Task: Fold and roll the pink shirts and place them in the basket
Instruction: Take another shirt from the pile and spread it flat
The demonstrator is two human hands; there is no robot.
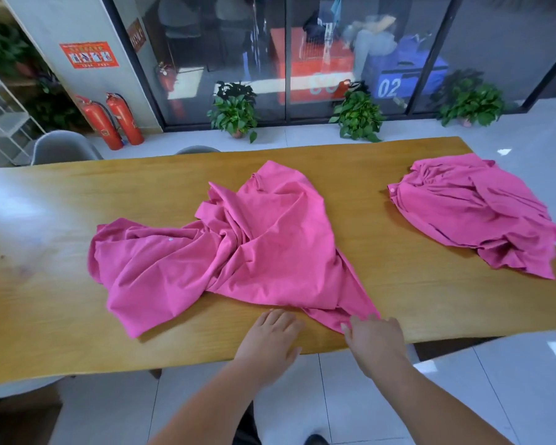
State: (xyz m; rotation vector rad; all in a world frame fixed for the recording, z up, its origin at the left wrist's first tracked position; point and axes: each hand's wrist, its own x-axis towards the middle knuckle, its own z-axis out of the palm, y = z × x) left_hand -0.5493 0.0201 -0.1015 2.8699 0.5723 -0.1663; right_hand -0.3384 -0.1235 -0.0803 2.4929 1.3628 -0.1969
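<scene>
Now your left hand (270, 335) lies straight-fingered on the table (61, 316); your right hand (376, 340) touches the pink shirt (238, 252) at its corner; grip unclear.

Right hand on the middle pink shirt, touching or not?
Touching. Head view: the right hand has its thumb and fingers on the near corner of the middle pink shirt.

It looks like an office: a dark-framed glass partition (302, 59) at 12 o'clock, two red fire extinguishers (109, 122) at 10 o'clock below a red safety notice (89, 55), potted plants (235, 114) along the glass, white floor tiles (318, 136), and a long wooden table (45, 316) with grey chairs (61, 147).
</scene>
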